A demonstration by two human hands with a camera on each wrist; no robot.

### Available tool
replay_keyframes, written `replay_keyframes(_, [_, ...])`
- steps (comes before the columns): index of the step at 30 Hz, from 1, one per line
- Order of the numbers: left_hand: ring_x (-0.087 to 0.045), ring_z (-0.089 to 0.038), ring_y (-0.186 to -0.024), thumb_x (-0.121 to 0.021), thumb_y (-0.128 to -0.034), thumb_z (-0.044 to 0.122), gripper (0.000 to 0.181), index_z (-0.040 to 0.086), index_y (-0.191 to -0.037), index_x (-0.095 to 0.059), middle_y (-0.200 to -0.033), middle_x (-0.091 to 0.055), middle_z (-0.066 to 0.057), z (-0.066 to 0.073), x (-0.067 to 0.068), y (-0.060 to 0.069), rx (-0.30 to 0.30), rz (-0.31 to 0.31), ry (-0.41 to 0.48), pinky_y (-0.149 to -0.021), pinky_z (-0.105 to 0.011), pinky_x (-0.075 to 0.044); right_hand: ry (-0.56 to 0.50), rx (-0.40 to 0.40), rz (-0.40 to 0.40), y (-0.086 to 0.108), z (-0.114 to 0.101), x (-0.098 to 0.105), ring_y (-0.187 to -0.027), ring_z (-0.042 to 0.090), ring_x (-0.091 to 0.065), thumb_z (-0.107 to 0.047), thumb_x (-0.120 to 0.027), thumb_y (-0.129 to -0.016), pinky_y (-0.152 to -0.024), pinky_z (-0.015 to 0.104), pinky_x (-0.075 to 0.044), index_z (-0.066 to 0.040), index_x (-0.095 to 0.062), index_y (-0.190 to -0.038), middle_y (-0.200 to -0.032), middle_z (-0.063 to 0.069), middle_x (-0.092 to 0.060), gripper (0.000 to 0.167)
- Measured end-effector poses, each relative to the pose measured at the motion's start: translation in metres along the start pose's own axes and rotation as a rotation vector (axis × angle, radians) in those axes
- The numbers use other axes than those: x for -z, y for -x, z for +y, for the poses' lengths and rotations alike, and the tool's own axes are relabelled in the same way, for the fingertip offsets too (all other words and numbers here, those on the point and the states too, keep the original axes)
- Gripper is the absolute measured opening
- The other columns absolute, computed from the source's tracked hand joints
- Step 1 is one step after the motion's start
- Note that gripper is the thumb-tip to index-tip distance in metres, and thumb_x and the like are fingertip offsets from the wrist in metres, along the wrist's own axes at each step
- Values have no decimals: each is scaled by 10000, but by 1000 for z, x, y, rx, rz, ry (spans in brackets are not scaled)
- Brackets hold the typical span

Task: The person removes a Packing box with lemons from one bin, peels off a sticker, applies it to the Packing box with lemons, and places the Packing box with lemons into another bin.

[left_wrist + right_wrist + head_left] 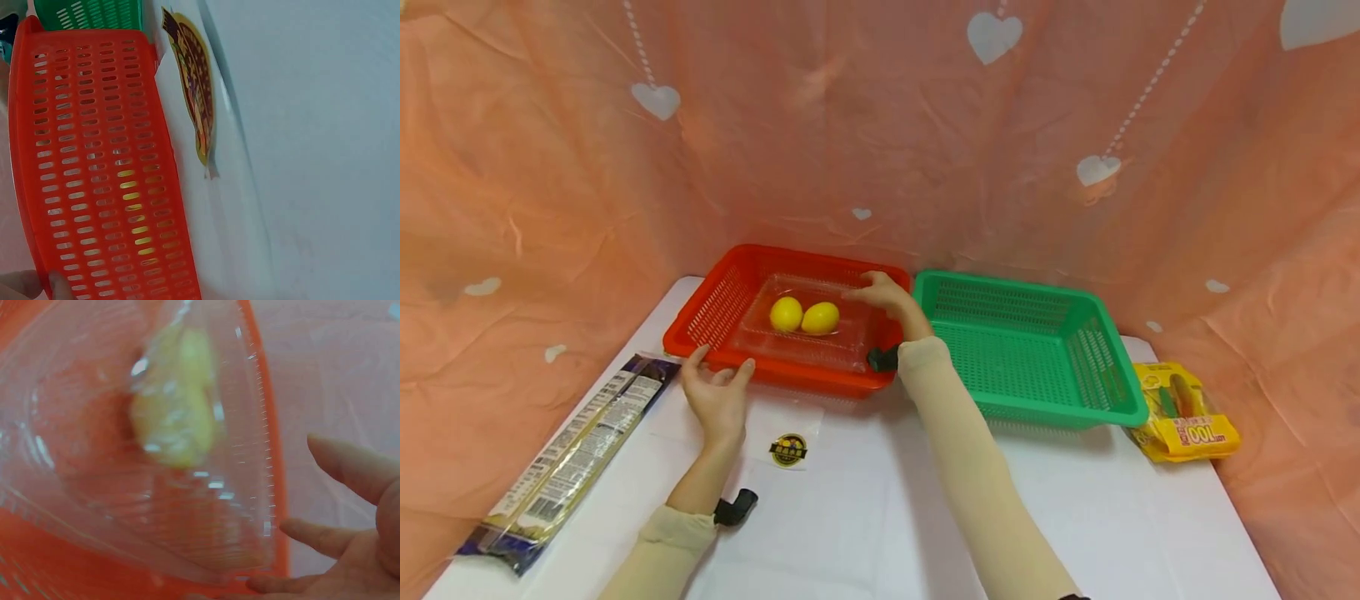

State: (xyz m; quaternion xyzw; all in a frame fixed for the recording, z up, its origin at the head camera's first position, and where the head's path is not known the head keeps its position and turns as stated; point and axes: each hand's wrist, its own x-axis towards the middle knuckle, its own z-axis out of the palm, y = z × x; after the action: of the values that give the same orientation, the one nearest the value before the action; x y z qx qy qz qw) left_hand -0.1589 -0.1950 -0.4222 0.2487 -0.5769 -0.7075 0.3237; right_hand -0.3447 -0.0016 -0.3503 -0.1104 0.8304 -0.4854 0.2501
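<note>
Two yellow lemons lie side by side with a clear plastic container in the red basket. In the right wrist view the lemons look blurred through the clear plastic. My right hand reaches over the basket's right side, fingers spread, beside the container and gripping nothing. At the basket's front left rim is my left hand, thumb and fingers apart, fingertips at the rim. The left wrist view shows only its fingers against the basket's slotted wall.
A green basket stands against the red one's right side. Beyond it lies a yellow packet. A long, dark-ended packet lies at left. On the white table, a clear film bears a round label. An orange curtain hangs behind.
</note>
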Motion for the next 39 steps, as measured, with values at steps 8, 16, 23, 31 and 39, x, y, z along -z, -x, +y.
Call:
replay_keyframes(8, [-509, -95, -793, -710, -842, -108, 723, 5, -1444, -325, -1231, -299, -43, -2, 1, 3, -2, -9, -16, -692, -92, -494, 9, -34, 9, -9, 12, -9, -1380, 353, -347, -107, -650, -952, -1142, 469, -341, 36, -272, -1527, -1566, 195, -295, 703])
replay_keyframes(16, [-505, -94, -789, -718, -836, -106, 728, 6, -1441, -329, -1203, -305, -38, -1, 1, 2, -23, -9, -12, -674, -94, -488, -15, -72, -49, -5, 11, -12, -1323, 346, -395, -99, -654, -947, -1086, 452, -421, 2, -339, -1484, -1514, 179, -337, 631])
replay_keyframes(23, [-503, -91, -780, -717, -829, -120, 741, 13, -1443, -325, -1186, -296, -22, -1, 1, 2, -12, -2, 7, -666, -94, -489, -41, -87, -103, -3, 11, -13, -1330, 330, -391, -145, -651, -961, -1044, 459, -464, -57, -351, -1502, -1531, 136, -327, 625])
replay_keyframes(31, [-506, -101, -805, -716, -843, -99, 735, 24, -1450, -321, -1212, -301, -17, 1, 0, 1, -3, -12, 3, -681, -97, -496, -42, -64, -57, -6, 9, -12, -1293, 324, -417, -172, -675, -950, -1009, 424, -496, -30, -395, -1485, -1508, 159, -356, 620])
replay_keyframes(39, [-502, -103, -811, -711, -844, -105, 737, 17, -1453, -313, -1208, -295, -27, 0, 1, 2, -4, -12, 10, -681, -98, -494, -167, -68, -58, -4, 7, -11, -1209, 323, -522, -113, -657, -958, -908, 443, -553, -19, -433, -1475, -1499, 153, -383, 571])
